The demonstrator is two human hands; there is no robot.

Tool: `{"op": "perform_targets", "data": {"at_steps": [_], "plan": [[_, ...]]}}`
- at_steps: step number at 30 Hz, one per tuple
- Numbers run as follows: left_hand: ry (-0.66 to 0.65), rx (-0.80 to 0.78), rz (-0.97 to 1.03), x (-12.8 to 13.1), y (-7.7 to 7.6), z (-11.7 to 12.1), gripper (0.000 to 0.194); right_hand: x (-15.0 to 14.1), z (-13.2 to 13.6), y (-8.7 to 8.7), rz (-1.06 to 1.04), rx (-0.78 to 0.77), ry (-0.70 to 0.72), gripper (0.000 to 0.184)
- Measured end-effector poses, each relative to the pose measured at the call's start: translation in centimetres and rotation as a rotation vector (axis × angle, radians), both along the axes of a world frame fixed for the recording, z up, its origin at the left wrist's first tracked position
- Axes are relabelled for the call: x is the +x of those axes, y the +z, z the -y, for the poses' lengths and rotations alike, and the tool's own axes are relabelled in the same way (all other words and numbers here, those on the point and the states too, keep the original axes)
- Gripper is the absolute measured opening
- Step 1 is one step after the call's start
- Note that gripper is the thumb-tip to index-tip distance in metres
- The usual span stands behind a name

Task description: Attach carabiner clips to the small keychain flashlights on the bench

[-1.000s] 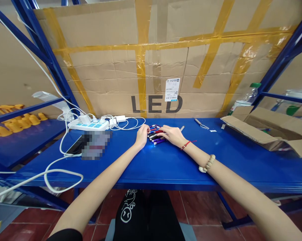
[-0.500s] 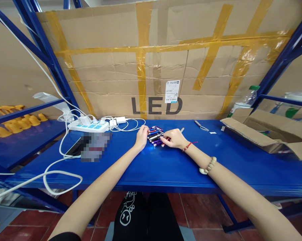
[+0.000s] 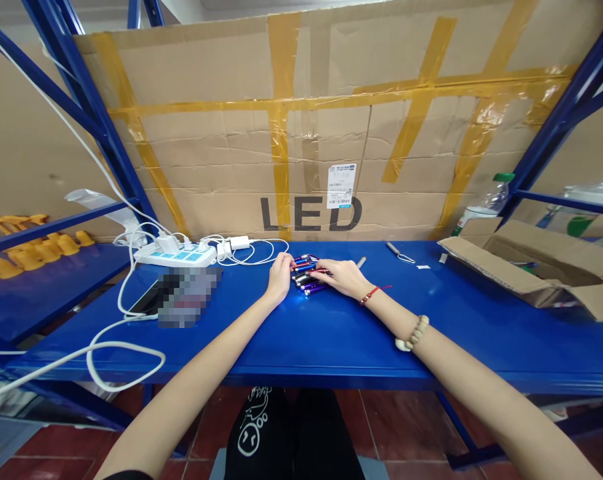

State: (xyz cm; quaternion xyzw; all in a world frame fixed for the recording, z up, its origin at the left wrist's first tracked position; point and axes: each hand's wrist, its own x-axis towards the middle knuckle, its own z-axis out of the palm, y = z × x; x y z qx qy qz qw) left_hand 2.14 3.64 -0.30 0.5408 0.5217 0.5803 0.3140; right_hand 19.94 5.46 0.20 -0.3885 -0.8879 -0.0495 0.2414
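Observation:
Several small metallic flashlights point(image 3: 309, 288) in blue, purple, black and red lie in a side-by-side cluster on the blue shelf top point(image 3: 291, 340). A bluish glow shows at the near left end of one purple flashlight. My left hand point(image 3: 280, 277) is at the cluster's left side, fingers curled together against a red flashlight's end. From the right, my right hand point(image 3: 342, 277) reaches over the cluster with bent fingers on the red flashlight, covering the right ends. Just behind my right hand, a grey stick-like piece point(image 3: 361, 262) pokes out.
A white power strip point(image 3: 176, 255) with tangled cables and a phone point(image 3: 156, 293) are at left. An open cardboard box point(image 3: 526, 260), a plastic bottle point(image 3: 491, 197) and a grey flashlight-like piece with a loop point(image 3: 394, 249) are at right. Behind stands a large taped carton point(image 3: 221, 153).
My right hand has flattened slightly and moved a little left over the flashlights. The red flashlight now lies higher in the cluster, between my hands. The view has tilted slightly.

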Motion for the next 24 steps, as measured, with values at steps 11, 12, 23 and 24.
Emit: {"op": "perform_targets", "data": {"at_steps": [11, 12, 23, 24], "plan": [[-0.007, -0.001, -0.010, 0.0, -0.1, 0.0, 0.020, 0.1, 0.1, 0.2, -0.008, 0.076, -0.064, 0.034], [-0.008, 0.000, -0.009, 0.0, -0.1, 0.0, 0.020, 0.1, 0.1, 0.2, -0.019, 0.073, -0.057, 0.033], [-0.036, 0.014, -0.018, 0.3, 0.4, 0.3, 0.018, 0.7, 0.6, 1.0, -0.037, -0.094, 0.163, 0.036], [-0.051, 0.018, -0.028, 0.4, 0.5, 0.4, 0.018, 0.7, 0.8, 1.1, -0.040, -0.107, 0.182, 0.036]]}}
